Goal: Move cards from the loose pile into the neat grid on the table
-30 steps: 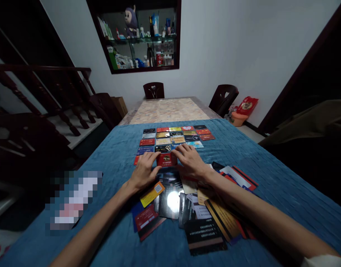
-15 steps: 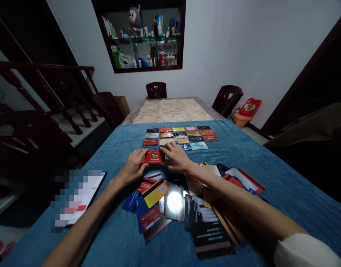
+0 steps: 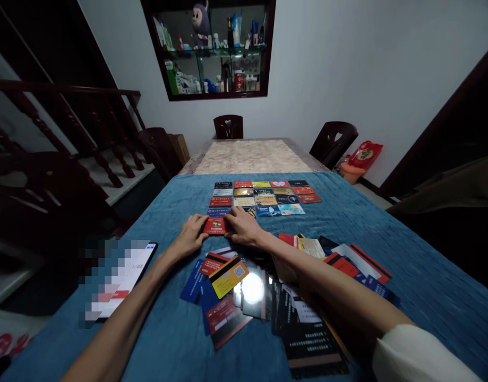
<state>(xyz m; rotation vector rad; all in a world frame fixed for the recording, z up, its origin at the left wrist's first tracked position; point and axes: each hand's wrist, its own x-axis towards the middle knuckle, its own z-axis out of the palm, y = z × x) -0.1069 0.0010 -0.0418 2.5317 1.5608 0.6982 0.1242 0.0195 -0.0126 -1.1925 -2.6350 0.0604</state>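
A red card (image 3: pixel 216 225) with a small round picture lies between my two hands, at the near left end of the rows of cards. The fingers of my left hand (image 3: pixel 190 233) are on its left edge. At its right edge, my right hand (image 3: pixel 244 227) has bent fingers pressed against it. Directly beyond it is a blue card (image 3: pixel 219 212), and a black-and-white card (image 3: pixel 250 211) is partly covered by my right hand. Nearer to me lies a loose pile of cards, with a yellow card (image 3: pixel 229 277) on top and part of the pile under my right forearm.
A phone (image 3: pixel 128 278), partly blurred out, lies left of my left forearm on the blue cloth (image 3: pixel 160 339). Black cards (image 3: pixel 313 345) and red and blue ones spread to the right. Chairs (image 3: pixel 333 144) stand around the table's far part.
Both hands have shifted left with the red card, from below the black-and-white card to below the blue one. A red card seen at the left end earlier no longer shows separately.
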